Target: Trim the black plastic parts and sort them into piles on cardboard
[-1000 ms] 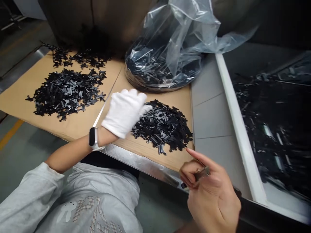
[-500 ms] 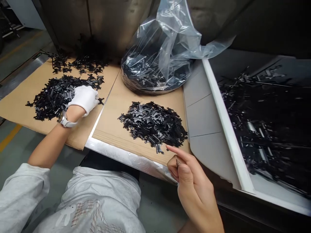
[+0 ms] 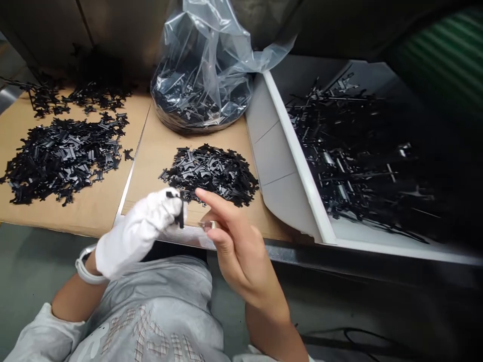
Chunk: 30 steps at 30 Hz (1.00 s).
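My left hand (image 3: 134,231), in a white glove, pinches a small black plastic part (image 3: 181,213) in front of my body, above the table's front edge. Close by on the right is my bare right hand (image 3: 245,246), its index finger stretched forward. Between its thumb and curled fingers sits a small shiny blade-like piece (image 3: 207,225), mostly hidden. A narrow gap separates the two hands. Just beyond them lies a pile of black plastic parts (image 3: 215,173) on cardboard (image 3: 138,193). Another, larger pile of the same parts (image 3: 68,153) spreads to the left.
A clear plastic bag (image 3: 204,100) full of black parts stands behind the near pile. On the right, a white-walled bin (image 3: 298,166) holds many black pieces. More black parts (image 3: 98,95) lie at the back left. A metal edge (image 3: 287,254) runs along the front.
My left hand has left the large left pile and come right with a black part in it. My right hand now appears nearer to it. The view has shifted to the right.
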Each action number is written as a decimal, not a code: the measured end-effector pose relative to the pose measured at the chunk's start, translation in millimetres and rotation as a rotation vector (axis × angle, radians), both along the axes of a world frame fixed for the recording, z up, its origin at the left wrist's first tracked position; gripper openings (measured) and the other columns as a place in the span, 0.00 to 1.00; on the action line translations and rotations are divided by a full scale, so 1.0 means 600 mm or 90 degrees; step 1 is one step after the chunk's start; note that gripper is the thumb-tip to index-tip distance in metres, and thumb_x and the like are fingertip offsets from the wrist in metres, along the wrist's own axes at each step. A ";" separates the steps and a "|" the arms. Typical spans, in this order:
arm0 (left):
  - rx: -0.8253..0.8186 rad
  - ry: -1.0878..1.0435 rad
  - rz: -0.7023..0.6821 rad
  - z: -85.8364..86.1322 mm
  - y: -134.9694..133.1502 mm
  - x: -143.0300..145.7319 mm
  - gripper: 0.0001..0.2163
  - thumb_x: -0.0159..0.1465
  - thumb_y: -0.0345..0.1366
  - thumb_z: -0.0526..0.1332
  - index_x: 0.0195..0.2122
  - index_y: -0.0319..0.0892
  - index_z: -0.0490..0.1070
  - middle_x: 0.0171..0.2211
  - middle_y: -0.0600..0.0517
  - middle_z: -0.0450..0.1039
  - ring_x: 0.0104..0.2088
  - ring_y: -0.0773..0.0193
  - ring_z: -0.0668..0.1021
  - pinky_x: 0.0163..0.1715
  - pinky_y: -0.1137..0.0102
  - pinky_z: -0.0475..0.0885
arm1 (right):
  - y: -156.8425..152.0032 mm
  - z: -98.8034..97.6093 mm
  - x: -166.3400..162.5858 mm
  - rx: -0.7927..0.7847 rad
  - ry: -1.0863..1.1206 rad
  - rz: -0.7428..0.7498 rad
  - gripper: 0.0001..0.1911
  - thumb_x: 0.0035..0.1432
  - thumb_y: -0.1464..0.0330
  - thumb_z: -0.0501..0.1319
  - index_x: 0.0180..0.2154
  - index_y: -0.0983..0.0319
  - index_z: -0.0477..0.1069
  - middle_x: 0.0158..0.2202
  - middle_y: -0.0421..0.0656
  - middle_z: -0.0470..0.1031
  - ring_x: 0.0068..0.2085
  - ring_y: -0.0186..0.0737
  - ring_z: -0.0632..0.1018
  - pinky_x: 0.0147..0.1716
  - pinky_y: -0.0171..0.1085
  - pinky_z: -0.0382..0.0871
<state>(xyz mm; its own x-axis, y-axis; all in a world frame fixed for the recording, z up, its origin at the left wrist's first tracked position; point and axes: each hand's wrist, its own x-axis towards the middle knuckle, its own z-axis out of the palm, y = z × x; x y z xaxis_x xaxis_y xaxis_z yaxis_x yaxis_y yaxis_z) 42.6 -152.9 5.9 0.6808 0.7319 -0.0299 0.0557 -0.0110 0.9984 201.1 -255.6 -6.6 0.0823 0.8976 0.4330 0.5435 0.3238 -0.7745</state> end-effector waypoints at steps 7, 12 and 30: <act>-0.049 -0.059 -0.114 0.018 -0.030 0.004 0.13 0.72 0.40 0.54 0.34 0.48 0.76 0.35 0.53 0.80 0.38 0.63 0.81 0.44 0.69 0.78 | -0.008 0.021 0.004 0.060 -0.053 0.061 0.21 0.75 0.67 0.55 0.66 0.54 0.65 0.46 0.40 0.84 0.37 0.34 0.82 0.42 0.34 0.77; -0.047 -0.043 -0.128 0.021 -0.038 0.003 0.15 0.73 0.43 0.53 0.33 0.47 0.75 0.34 0.53 0.79 0.36 0.64 0.80 0.42 0.69 0.77 | -0.012 0.025 0.006 0.064 -0.056 0.068 0.20 0.74 0.66 0.55 0.65 0.56 0.66 0.48 0.42 0.84 0.36 0.35 0.83 0.39 0.34 0.78; -0.057 0.044 -0.124 0.008 -0.041 -0.009 0.10 0.72 0.40 0.57 0.43 0.48 0.79 0.45 0.51 0.83 0.49 0.59 0.82 0.58 0.65 0.75 | -0.020 0.019 0.006 0.024 -0.022 0.065 0.16 0.74 0.62 0.56 0.59 0.57 0.70 0.37 0.41 0.83 0.32 0.36 0.82 0.31 0.34 0.75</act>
<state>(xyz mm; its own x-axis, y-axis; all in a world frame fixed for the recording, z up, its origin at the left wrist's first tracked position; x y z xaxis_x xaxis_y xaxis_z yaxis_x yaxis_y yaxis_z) 37.1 -177.6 10.4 0.8030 0.5791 -0.1404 0.1294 0.0605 0.9897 205.0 -267.6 4.8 -0.0246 0.8834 0.4680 0.5317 0.4080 -0.7422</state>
